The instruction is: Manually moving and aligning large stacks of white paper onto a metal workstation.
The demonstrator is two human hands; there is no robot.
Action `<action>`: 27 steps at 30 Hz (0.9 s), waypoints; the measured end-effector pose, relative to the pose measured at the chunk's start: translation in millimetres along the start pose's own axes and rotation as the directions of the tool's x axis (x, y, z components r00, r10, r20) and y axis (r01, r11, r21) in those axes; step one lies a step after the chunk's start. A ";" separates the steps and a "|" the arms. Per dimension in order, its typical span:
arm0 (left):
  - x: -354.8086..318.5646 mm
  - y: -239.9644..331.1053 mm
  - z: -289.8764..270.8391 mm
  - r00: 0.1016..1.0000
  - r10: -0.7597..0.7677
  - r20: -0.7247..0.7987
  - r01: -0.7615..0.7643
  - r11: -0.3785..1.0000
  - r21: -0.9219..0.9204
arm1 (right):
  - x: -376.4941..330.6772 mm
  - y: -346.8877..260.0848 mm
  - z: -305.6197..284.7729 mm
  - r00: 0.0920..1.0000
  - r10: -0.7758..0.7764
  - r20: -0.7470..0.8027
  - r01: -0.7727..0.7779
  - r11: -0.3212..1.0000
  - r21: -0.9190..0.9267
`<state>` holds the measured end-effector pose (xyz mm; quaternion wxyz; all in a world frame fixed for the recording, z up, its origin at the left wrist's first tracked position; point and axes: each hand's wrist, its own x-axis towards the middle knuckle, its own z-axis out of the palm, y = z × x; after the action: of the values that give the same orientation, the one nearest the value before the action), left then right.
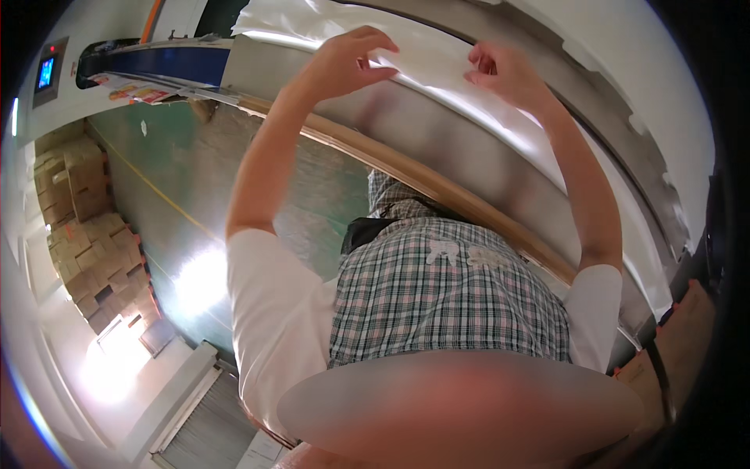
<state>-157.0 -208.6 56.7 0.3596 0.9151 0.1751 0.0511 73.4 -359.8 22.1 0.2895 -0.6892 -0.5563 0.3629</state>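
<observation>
A long strip of glossy white sheet (437,43) lies along the grey work surface (484,148) in front of me, bending down toward the right side of the view. My left hand (348,64) is over this sheet near its left part, with thumb and fingers curved and a gap between them. To its right, my right hand (508,74) is also at the sheet, its fingers curled in. Whether a bit of the sheet is pinched in them I cannot make out. The two hands are apart from each other.
A brown edge strip (367,156) runs along the work surface before my checked apron (445,305). Stacked cardboard boxes (94,266) stand at the left beyond the green floor (156,156). A blue panel (183,66) and a small lit screen (47,72) are at upper left.
</observation>
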 end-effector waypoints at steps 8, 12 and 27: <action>-22.4 -72.4 -71.8 0.976 -0.091 0.196 -0.054 0.776 0.629 | -23.5 -31.6 20.5 0.967 -0.253 -0.010 0.237 0.916 -0.325; -43.3 -110.2 -105.9 0.988 -0.138 0.071 0.069 0.801 0.595 | 34.4 -41.7 12.8 0.973 -0.221 -0.072 0.219 0.975 -0.045; -50.3 -155.5 -124.6 0.779 0.367 -0.509 -0.065 0.854 0.516 | 204.6 -155.9 81.3 0.816 -0.498 -0.294 0.464 0.867 -0.180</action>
<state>-275.4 -41.0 44.9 0.0455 0.9261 0.1752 0.3311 -56.1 -127.1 64.6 0.4258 -0.5906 -0.6732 0.1288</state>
